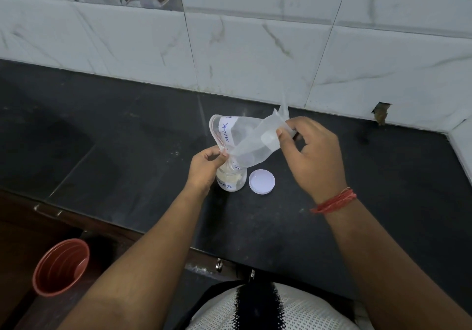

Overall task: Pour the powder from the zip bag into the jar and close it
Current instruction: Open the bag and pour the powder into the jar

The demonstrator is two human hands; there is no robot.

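Observation:
A clear zip bag [251, 142] with a white label reading "MILK" hangs upturned over a small clear jar [232, 180] on the black counter. The bag looks nearly empty. Pale powder fills the lower part of the jar. My left hand [205, 167] pinches the bag's pink zip edge just above the jar's mouth. Holding the bag's bottom corner up and to the right is my right hand [310, 151]. The jar's white lid [262, 182] lies flat, inside up, just right of the jar.
The black counter [127, 138] runs back to a white tiled wall [255, 48]. A red-brown plastic tub [60, 267] stands on the floor at lower left, below the counter's front edge. A small hole shows in the wall at far right.

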